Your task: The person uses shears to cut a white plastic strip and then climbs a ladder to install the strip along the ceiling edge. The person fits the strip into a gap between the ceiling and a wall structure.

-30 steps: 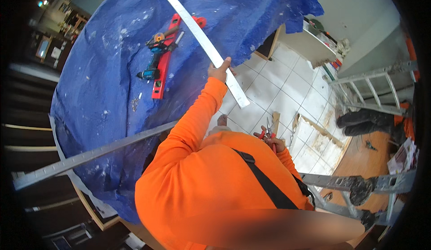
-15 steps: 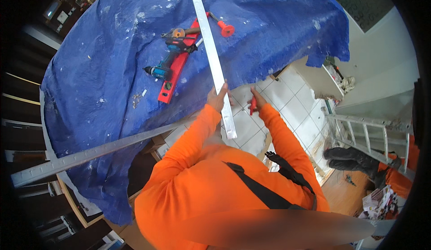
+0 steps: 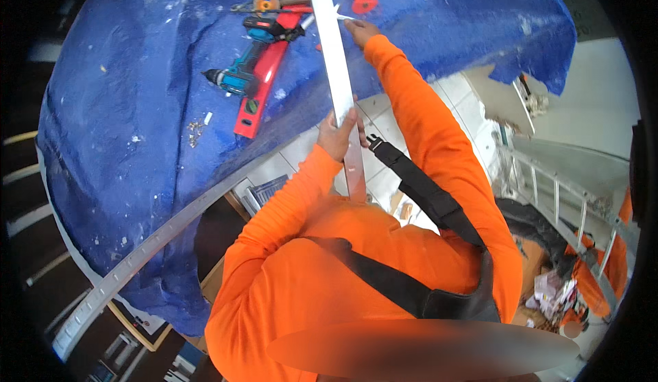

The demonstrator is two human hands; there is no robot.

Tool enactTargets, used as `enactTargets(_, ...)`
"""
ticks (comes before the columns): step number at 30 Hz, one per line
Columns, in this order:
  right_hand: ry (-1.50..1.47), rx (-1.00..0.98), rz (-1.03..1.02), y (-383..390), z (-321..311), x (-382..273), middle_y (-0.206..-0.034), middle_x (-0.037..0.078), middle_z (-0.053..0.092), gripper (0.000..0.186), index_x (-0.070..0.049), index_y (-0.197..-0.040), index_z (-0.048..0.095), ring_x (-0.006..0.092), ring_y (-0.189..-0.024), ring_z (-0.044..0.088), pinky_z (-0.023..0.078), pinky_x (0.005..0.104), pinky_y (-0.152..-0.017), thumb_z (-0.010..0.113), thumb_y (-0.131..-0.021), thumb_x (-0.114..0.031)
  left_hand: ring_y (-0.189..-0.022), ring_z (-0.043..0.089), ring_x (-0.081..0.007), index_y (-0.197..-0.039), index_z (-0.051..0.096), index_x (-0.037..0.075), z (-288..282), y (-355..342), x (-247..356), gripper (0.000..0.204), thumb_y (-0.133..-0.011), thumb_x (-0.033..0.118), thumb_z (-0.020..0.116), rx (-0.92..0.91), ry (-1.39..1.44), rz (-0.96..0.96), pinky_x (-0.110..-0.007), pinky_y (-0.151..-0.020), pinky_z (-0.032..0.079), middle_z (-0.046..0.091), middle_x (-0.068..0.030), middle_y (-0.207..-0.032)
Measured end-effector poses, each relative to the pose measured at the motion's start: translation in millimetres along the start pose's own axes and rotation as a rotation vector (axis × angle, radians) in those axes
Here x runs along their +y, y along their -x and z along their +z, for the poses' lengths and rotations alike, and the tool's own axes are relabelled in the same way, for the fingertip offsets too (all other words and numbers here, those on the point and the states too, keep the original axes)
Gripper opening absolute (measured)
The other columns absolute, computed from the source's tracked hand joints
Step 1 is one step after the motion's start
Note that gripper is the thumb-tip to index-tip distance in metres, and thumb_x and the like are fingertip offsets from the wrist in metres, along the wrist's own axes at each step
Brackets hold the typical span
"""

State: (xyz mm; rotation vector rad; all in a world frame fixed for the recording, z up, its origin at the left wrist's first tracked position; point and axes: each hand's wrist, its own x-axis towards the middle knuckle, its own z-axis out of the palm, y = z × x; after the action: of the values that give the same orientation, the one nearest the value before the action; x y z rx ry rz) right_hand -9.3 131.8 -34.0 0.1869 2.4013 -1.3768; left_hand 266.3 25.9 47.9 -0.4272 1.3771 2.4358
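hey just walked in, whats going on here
Someone in an orange top grips a long metal strip toward its near end with the left hand. The right hand is farther up beside the strip, with something slim and pale at it, too unclear to name. A drill and a red level lie together on the blue tarp.

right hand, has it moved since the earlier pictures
Yes: against the red level, the right hand has moved forward, from over the tiles to the blue sheet.

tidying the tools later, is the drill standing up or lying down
Lying on its side: the drill stretches out over the tarp, its chuck pointing left.
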Motion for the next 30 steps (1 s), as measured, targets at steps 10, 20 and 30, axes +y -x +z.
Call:
enactTargets(10,-0.682,0.053,0.006,356.5,-144.3,135.1,-0.11,0.013,0.066,0.05,-0.001,-0.133,0.052,0.0197,-0.09,0.066,0.053,0.0294,-0.078,0.057,-0.097,-0.035,-0.058,0.057,-0.0167,-0.136,0.041,0.01,92.2,-11.2,-6.1,0.051,-0.095,0.034,0.06,-0.028,0.037,0.03,-0.033,-0.05,0.051,0.055,-0.0055,-0.073)
enactTargets(20,-0.461,0.544,-0.249,537.6,-139.2,160.5,-0.106,0.01,0.067,0.037,-0.002,-0.126,0.059,0.0149,-0.09,0.063,0.051,0.0294,-0.081,0.065,-0.09,-0.011,-0.054,0.054,-0.0189,-0.108,0.043,0.009,180.1,27.0,-47.8,0.023,-0.091,0.013,0.058,0.019,-0.032,0.095,-0.037,-0.048,0.051,0.053,-0.0067,-0.074)
enactTargets(30,-0.299,0.609,-0.366,576.2,-128.2,159.2,-0.105,0.012,0.066,0.033,-0.003,-0.119,0.063,0.0199,-0.093,0.063,0.052,0.0305,-0.078,0.066,-0.087,-0.007,-0.064,0.052,-0.0181,-0.132,0.031,0.017,196.4,64.6,-56.2,0.052,-0.088,0.006,0.057,-0.019,-0.027,0.066,-0.038,-0.055,0.05,0.05,-0.0078,-0.087)
